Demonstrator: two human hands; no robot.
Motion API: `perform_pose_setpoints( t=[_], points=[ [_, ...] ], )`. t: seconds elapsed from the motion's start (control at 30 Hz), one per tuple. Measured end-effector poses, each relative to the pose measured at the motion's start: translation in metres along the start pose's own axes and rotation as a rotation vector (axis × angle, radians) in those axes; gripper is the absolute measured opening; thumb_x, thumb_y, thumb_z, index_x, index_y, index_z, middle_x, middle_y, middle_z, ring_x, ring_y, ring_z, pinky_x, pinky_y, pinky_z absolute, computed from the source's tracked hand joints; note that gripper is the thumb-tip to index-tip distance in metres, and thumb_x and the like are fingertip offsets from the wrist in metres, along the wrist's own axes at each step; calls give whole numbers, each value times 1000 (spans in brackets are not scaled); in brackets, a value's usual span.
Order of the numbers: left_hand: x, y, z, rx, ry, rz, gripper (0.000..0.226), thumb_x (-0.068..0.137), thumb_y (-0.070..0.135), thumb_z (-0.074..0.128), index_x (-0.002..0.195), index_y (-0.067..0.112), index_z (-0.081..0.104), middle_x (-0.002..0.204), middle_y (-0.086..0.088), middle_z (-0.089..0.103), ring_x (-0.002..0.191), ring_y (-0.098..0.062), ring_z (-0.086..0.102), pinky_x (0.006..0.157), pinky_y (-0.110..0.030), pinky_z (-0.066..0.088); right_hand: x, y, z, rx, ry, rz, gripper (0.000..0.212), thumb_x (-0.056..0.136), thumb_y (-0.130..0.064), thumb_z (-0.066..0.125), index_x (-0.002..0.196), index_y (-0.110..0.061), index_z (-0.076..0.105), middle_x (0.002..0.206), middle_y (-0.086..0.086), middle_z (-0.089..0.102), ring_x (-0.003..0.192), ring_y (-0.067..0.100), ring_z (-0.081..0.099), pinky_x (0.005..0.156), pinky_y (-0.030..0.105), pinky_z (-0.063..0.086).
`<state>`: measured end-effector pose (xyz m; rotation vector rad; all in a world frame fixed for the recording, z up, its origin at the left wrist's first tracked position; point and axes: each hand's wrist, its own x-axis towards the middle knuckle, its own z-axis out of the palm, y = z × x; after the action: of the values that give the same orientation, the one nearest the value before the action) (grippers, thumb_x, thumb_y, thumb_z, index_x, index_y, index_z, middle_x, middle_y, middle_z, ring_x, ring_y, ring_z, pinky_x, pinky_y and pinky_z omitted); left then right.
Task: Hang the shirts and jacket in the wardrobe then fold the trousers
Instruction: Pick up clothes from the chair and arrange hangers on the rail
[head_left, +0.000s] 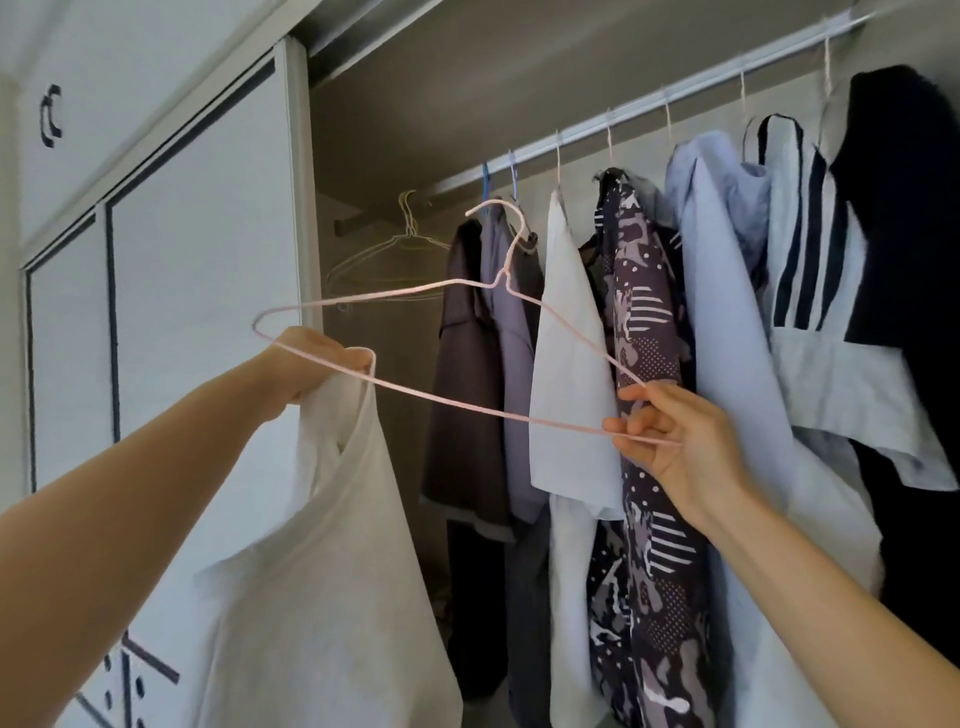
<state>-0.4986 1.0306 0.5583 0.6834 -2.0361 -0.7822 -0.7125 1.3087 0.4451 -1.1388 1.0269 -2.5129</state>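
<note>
Held pink wire hanger (498, 407) sideways: right hand (675, 441) pinched one end, left hand (311, 364) gripped other end with white shirt (322, 545).

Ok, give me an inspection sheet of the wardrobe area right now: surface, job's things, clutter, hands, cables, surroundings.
Surface: nothing seen.
Job's things: white shirt hangs from the left hand; pink wire hanger is held up, not yet on the rail.
Clutter: empty wire hangers at the rail's left end.
Hands: left hand grips shirt and hanger's bar together; right hand pinches the hanger's other end.
Cables: nothing seen.
Surroundings: hung garments crowd the rail's right; sliding door at left.
</note>
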Motion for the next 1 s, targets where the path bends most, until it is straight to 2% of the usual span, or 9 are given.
perform_pose_setpoints(
  t=[0.13, 0.17, 0.27, 0.33, 0.43, 0.53, 0.73, 0.87, 1.0],
  points=[
    [3, -9, -7, -84, -89, -46, 26, 74, 28, 83, 83, 7, 70, 87, -11, 65, 74, -23, 68, 52, -29, 54, 0, -1, -3, -80, 37, -86, 28, 99, -13, 45, 83, -4, 66, 46, 7, 54, 60, 28, 70, 49, 28, 55],
    [3, -12, -9, -94, -144, -48, 27, 74, 28, 82, 85, 6, 70, 88, -13, 65, 74, -24, 69, 57, -32, 57, 1, -1, -4, -93, 40, -98, 28, 99, -12, 44, 84, -3, 65, 45, 7, 53, 59, 28, 70, 49, 28, 55],
    [4, -23, -18, -44, -214, -122, 42, 80, 30, 78, 108, 0, 66, 106, -20, 64, 98, -35, 65, 89, -48, 56, 3, -1, -8, -136, 59, -107, 26, 98, -12, 45, 84, -3, 65, 44, 7, 51, 56, 29, 69, 48, 28, 54],
    [7, -29, -22, -9, -208, -171, 46, 82, 32, 77, 110, -2, 64, 109, -19, 64, 101, -35, 64, 94, -49, 54, 4, 1, -10, -173, 71, -110, 26, 98, -11, 47, 81, -5, 65, 43, 7, 50, 55, 29, 69, 48, 29, 55],
    [15, -35, -22, 70, -163, -205, 43, 82, 34, 78, 107, 2, 66, 105, -17, 66, 94, -33, 66, 78, -43, 59, 5, 8, -9, -232, 57, -133, 27, 98, -9, 46, 81, -1, 64, 42, 8, 51, 54, 31, 69, 46, 28, 54],
    [22, -36, -17, 281, -113, -133, 37, 83, 37, 76, 101, 5, 68, 94, -9, 65, 80, -26, 64, 56, -30, 52, 4, 14, -3, -277, 36, -167, 26, 99, -8, 46, 82, 2, 63, 43, 10, 52, 55, 33, 69, 46, 29, 54],
    [26, -40, 2, 497, -65, 71, 35, 87, 40, 70, 95, 7, 77, 85, -6, 67, 79, -22, 62, 70, -32, 50, 0, 16, 14, -374, 1, -273, 30, 100, -7, 46, 75, -4, 62, 42, 10, 52, 55, 34, 69, 45, 29, 54],
    [29, -43, 9, 376, -30, 109, 27, 86, 39, 72, 81, 13, 75, 82, -5, 67, 78, -21, 62, 61, -27, 49, -2, 14, 20, -427, -34, -305, 30, 100, -5, 46, 74, -3, 60, 41, 9, 52, 54, 34, 69, 47, 32, 56],
    [23, -41, 12, 244, -98, 89, 24, 85, 39, 74, 76, 17, 74, 83, -6, 68, 80, -23, 65, 57, -26, 50, -5, 17, 26, -482, -62, -275, 29, 99, -3, 46, 73, 0, 59, 40, 13, 52, 55, 35, 69, 47, 35, 57]
  ],
)
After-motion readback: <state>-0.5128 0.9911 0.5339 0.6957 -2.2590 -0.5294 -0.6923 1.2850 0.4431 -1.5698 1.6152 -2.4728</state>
